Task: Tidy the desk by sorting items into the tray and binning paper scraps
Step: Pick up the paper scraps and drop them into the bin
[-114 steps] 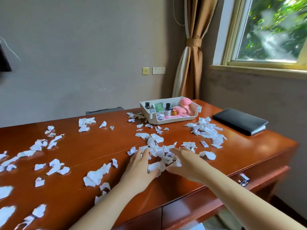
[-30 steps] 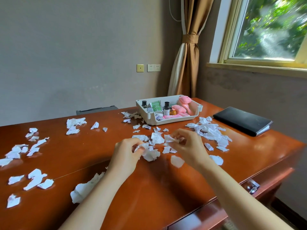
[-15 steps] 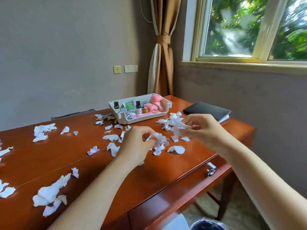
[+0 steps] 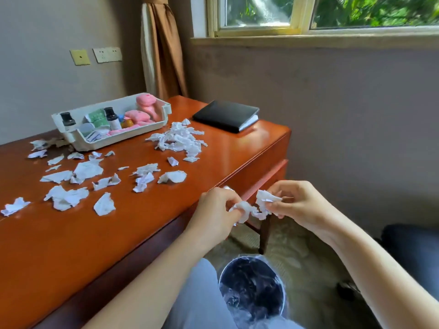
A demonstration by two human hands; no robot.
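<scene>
**Both Hands Gripping Paper Scraps Above the Bin**

The left hand point(image 4: 213, 210) and the right hand point(image 4: 301, 205) are hovering close together off the near edge of the table point(image 4: 71, 233), by its right end. Both hands are closed. The fingers of each are curling around part of a crumpled white wad, the held paper scraps point(image 4: 247, 208). The wad is bridging the small gap between the two hands. The left hand is pinching its lower left portion. The right hand is pinching the upper right portion between thumb and fingertips.

The bin point(image 4: 251, 276) is standing on the floor below the hands, just beside the person's leg. It is round and dark inside, and a clear plastic liner is covering its rim.

The loose paper scraps point(image 4: 85, 170) are lying scattered across the table top. A denser pile point(image 4: 180, 138) is sitting just to the right of the tray point(image 4: 118, 140).

The tray is white and is resting at the far side of the table. It is holding small black-capped bottles point(image 4: 111, 117), pink items point(image 4: 145, 103) and other small objects.

A black notebook point(image 4: 225, 115) is lying closed near the far right corner of the table, apart from the tray.
</scene>
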